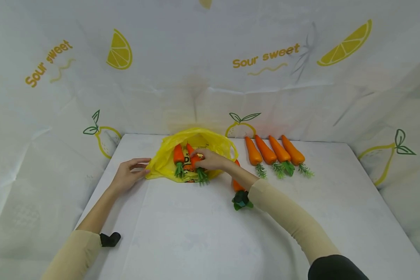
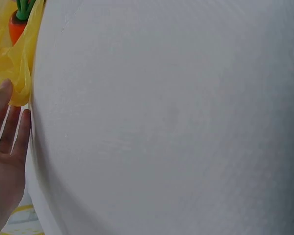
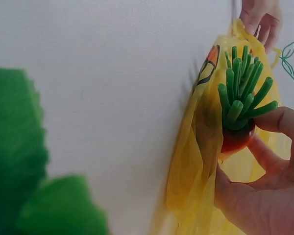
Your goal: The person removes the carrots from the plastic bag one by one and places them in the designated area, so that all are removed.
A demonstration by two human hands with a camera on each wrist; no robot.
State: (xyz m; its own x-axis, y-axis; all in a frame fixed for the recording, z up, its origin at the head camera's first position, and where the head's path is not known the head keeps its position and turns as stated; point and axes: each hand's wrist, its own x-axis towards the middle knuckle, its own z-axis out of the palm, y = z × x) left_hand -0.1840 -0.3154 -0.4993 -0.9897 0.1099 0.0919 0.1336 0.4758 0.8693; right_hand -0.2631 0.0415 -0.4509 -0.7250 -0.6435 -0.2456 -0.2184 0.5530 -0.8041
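Note:
A yellow plastic bag [image 1: 158,161] lies on the table with its mouth toward me. My left hand [image 1: 127,175] pinches its left edge between thumb and fingers, as the left wrist view [image 2: 7,171] also shows. Just inside the mouth, my right hand [image 1: 211,158] holds a toy carrot by its upper end, thumb and fingers around the orange part [image 3: 235,140] below its thick green stems [image 3: 242,85]. A second carrot [image 1: 178,154] lies to the left of it in the bag, stems outward. Dark printing shows on the bag beneath them.
Several carrots [image 1: 253,153] lie in a row at the back right, leafy ends toward me. Under my right forearm is another carrot [image 1: 237,186], partly hidden, with broad dark green leaves. A white sheet with lemon prints [image 1: 196,77] hangs behind the white table [image 1: 182,233].

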